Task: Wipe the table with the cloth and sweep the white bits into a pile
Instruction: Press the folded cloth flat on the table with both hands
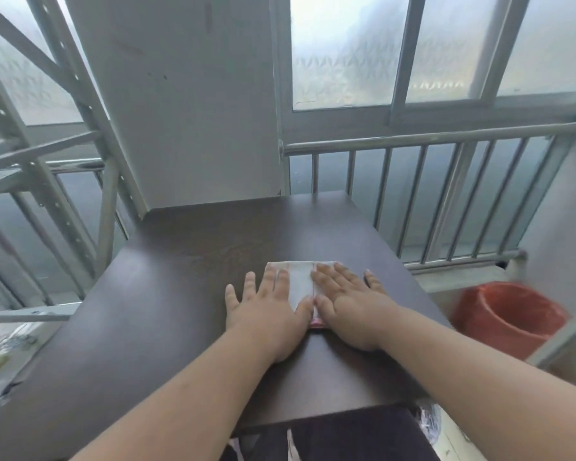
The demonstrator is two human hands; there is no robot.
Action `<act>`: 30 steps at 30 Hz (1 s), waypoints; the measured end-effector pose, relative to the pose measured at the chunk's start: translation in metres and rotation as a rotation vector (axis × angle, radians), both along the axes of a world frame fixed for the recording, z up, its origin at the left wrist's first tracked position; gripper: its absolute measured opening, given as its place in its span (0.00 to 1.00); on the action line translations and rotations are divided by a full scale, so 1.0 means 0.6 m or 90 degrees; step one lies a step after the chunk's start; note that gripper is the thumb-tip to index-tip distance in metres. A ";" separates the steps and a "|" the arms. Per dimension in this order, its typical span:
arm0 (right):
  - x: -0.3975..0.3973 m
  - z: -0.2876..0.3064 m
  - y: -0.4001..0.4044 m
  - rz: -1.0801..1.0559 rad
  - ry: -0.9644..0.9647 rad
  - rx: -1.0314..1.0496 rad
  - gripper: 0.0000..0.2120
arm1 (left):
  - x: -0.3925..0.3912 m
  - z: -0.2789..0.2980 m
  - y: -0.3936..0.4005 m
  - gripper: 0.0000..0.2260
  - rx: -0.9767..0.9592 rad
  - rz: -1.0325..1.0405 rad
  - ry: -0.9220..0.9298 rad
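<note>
A folded white cloth (300, 280) with a reddish edge lies flat on the dark brown table (187, 261), right of its middle. My left hand (266, 307) presses on the cloth's left part with fingers spread and straight. My right hand (345, 304) lies flat on its right part, fingers straight, thumbs nearly touching. Most of the cloth is hidden under the two hands. I see no white bits on the tabletop.
A red plastic bin (506, 317) stands on the floor right of the table. A steel railing (446, 201) runs behind the table's right side, a grey metal rack (47, 181) stands at its left, and a white pillar (197, 111) rises behind it.
</note>
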State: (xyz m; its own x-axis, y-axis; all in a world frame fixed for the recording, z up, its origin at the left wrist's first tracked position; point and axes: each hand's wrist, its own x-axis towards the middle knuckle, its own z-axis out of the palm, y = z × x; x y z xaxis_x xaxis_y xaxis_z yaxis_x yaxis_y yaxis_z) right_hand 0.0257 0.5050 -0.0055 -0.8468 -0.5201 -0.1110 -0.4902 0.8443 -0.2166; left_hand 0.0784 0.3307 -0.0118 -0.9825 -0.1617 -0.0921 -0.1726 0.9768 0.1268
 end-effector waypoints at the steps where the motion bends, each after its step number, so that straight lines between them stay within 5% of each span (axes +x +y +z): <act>1: 0.019 -0.001 0.009 0.004 0.003 -0.002 0.29 | 0.020 -0.002 0.006 0.37 0.002 -0.006 0.003; 17: 0.159 -0.004 0.100 0.043 0.007 0.033 0.29 | 0.168 -0.001 0.084 0.39 -0.019 -0.037 -0.017; 30: -0.042 0.004 0.090 0.002 -0.014 0.046 0.28 | -0.043 0.013 0.080 0.39 -0.030 -0.075 -0.030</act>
